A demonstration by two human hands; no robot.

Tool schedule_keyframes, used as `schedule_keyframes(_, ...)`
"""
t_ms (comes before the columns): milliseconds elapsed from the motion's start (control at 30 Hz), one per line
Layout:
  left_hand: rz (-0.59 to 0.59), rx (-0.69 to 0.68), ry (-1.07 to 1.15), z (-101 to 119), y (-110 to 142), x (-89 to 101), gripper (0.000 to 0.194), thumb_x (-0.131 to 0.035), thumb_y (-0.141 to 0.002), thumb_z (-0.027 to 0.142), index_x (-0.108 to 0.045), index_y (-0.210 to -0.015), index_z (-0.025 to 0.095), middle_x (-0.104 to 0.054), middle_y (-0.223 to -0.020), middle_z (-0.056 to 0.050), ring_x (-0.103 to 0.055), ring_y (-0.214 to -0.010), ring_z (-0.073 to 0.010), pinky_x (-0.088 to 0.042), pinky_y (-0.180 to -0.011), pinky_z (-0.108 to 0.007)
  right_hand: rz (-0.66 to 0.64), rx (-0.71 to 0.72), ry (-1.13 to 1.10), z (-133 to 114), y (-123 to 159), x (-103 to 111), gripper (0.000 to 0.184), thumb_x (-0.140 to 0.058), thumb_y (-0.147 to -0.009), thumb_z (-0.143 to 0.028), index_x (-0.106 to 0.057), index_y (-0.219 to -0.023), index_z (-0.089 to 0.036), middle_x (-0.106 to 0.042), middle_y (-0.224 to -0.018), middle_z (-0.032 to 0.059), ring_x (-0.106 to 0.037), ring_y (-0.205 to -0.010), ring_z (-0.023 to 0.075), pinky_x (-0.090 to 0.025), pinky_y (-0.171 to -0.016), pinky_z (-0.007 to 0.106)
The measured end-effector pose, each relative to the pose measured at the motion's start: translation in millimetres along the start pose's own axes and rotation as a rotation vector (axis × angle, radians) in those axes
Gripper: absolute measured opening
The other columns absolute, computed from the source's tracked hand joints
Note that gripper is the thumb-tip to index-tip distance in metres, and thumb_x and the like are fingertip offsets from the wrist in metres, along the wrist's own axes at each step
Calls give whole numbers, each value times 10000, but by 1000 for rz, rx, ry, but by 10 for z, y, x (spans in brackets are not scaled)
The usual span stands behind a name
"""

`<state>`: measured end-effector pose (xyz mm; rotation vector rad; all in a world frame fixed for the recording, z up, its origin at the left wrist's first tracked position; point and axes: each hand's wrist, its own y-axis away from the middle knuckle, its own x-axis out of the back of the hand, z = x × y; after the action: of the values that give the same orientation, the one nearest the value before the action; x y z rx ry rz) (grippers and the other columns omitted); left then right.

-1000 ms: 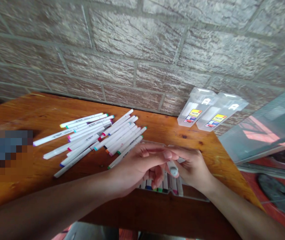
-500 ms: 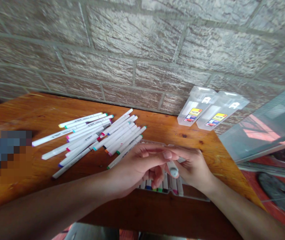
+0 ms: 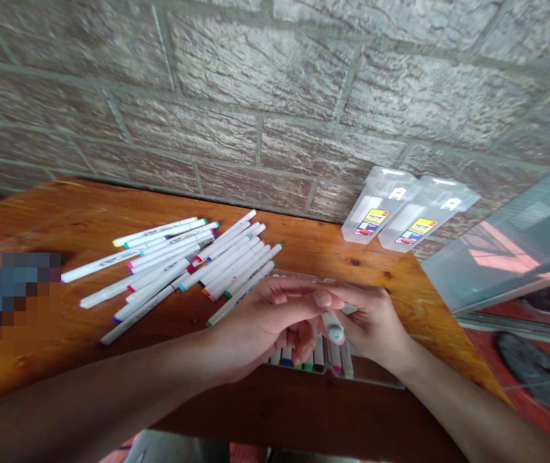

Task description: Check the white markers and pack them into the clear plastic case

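Note:
My left hand [image 3: 268, 318] and my right hand [image 3: 376, 321] meet over a clear plastic case. Between them is a white marker [image 3: 334, 326] with a pale grey-blue end pointing toward me. My left thumb and bent fingers close about its far part, while the right fingers wrap it from the other side; much of its length is hidden. Beneath, the open clear case [image 3: 376, 378] holds several markers in a row, their blue, green, black and pink ends showing. Both hands cover most of the case.
Many loose white markers [image 3: 159, 276] with coloured ends lie piled on the wooden table [image 3: 87, 206] to the left. Two clear labelled containers [image 3: 407, 215] stand against the stone wall [image 3: 256, 96]. A blurred-out patch [image 3: 9, 296] covers something at the left edge.

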<state>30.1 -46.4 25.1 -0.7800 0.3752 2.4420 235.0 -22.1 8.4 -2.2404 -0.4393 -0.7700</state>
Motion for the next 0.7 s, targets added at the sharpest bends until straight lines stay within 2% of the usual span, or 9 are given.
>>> schedule_keyframes(433, -2, 12, 6, 3, -3, 5, 202, -802, -873, 338, -755, -894, 143, -702, -714, -38, -541, -424, -63, -434, -418, -166, -2, 1, -8, 26, 7, -3, 235, -672, -967, -171, -796, -1149, -253, -817, -898, 24, -781, -757, 173, -569, -695, 235)
schedule_keyframes(700, 7, 24, 14, -2, -4, 6, 220, -810, -862, 342, -745, -893, 134, -708, -710, -45, -549, -424, -70, -439, -417, -170, -6, -3, -12, 30, 2, -7, 225, -680, -961, -162, -796, -1134, -247, -811, -885, 26, -770, -741, 162, -557, -679, 231)
